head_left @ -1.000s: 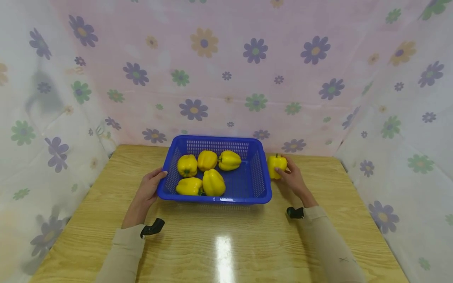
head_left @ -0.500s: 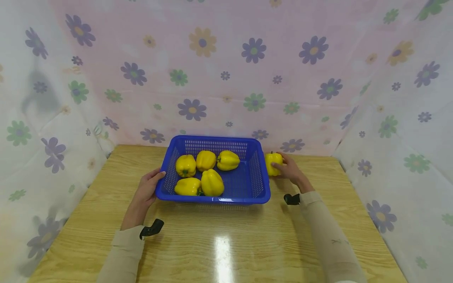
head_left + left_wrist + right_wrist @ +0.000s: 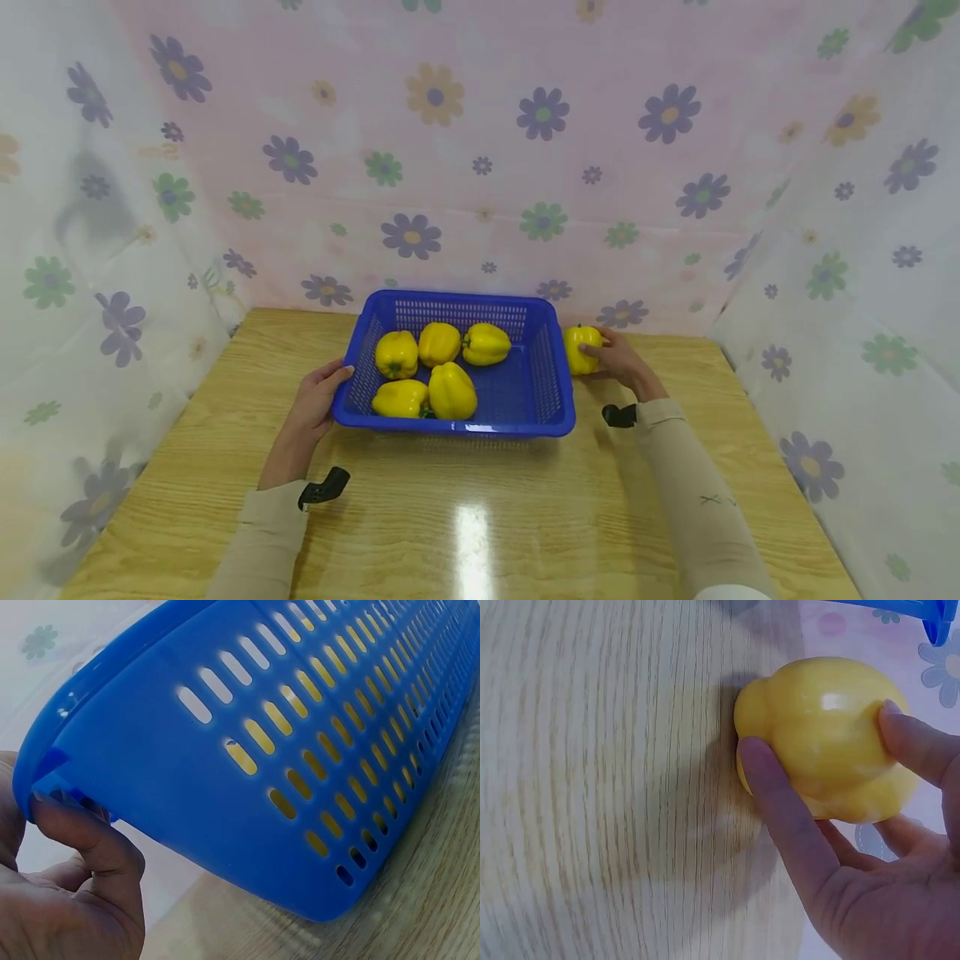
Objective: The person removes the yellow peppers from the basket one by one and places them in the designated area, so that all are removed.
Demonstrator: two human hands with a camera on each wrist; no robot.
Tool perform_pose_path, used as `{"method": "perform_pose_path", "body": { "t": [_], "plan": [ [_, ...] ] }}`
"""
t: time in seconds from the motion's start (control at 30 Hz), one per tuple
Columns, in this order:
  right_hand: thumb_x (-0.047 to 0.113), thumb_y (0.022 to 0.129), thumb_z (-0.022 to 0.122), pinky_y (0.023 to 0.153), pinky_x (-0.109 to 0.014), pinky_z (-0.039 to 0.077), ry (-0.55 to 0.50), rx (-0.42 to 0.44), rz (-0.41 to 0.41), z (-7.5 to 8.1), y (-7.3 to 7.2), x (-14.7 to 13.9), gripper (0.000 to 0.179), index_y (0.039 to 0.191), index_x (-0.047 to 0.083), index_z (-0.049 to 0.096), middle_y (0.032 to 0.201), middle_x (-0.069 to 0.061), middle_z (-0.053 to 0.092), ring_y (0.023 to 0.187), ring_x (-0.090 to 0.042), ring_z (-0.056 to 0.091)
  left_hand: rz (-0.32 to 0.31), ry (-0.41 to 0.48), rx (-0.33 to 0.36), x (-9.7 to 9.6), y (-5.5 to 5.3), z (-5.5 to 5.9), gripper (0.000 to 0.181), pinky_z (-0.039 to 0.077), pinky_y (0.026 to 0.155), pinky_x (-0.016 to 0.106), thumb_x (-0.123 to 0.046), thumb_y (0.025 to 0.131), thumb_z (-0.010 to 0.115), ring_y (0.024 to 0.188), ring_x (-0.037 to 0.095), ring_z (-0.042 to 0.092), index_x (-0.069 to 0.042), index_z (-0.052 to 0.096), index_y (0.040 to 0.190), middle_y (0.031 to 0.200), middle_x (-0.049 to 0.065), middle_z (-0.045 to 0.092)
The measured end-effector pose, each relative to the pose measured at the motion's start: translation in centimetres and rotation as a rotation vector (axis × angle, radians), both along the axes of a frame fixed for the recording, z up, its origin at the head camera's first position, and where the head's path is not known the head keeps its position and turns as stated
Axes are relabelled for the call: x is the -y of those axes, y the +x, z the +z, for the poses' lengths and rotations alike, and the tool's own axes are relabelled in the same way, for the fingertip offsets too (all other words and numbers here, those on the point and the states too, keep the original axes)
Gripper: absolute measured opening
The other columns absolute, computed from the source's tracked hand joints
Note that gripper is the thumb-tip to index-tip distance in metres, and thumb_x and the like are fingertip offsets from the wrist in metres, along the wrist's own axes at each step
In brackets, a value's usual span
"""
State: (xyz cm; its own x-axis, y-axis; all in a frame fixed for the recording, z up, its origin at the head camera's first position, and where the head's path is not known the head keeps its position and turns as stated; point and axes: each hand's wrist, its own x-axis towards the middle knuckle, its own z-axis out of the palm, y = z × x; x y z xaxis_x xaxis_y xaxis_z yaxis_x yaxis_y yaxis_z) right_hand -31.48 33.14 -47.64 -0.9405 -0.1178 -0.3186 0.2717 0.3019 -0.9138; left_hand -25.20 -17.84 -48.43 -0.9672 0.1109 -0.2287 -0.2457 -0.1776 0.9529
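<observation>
We find the left hand [image 3: 313, 402] clamped on the rim of a blue plastic basket [image 3: 516, 390] with slotted walls. Inside we count five glossy, lobed yellow peppers [image 3: 452, 393], mostly toward its left. Just outside its right wall, we record the right hand [image 3: 621, 362] gripping a sixth pepper [image 3: 574, 355], stem up; whether it touches the wood-grain table [image 3: 397, 525], we cannot tell.

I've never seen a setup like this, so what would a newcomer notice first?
Probably the bright blue basket near the head view's centre, holding five yellow peppers and gripped on the left by the left hand. Next, the sixth yellow pepper, just right of the basket, held by the right hand. Behind them spreads a pink flowered backdrop.
</observation>
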Motion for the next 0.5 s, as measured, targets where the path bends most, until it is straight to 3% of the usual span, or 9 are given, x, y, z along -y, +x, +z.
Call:
{"method": "perform_pose_path", "body": {
  "t": [0.5],
  "plan": [
    [0.017,0.106,0.055,0.104,-0.058,0.049,0.077,-0.016,0.021,-0.35,-0.3,-0.35,0.075,0.163,0.003,0.007,0.158,-0.038,0.021,0.137,-0.053,0.042,0.0,-0.022,-0.007,0.03,-0.09,-0.13,0.06,0.056,0.094,0.026,-0.021,0.11,0.046,0.105,0.003,0.065,0.004,0.023,0.159,0.151,0.022,0.041]
  ]
}}
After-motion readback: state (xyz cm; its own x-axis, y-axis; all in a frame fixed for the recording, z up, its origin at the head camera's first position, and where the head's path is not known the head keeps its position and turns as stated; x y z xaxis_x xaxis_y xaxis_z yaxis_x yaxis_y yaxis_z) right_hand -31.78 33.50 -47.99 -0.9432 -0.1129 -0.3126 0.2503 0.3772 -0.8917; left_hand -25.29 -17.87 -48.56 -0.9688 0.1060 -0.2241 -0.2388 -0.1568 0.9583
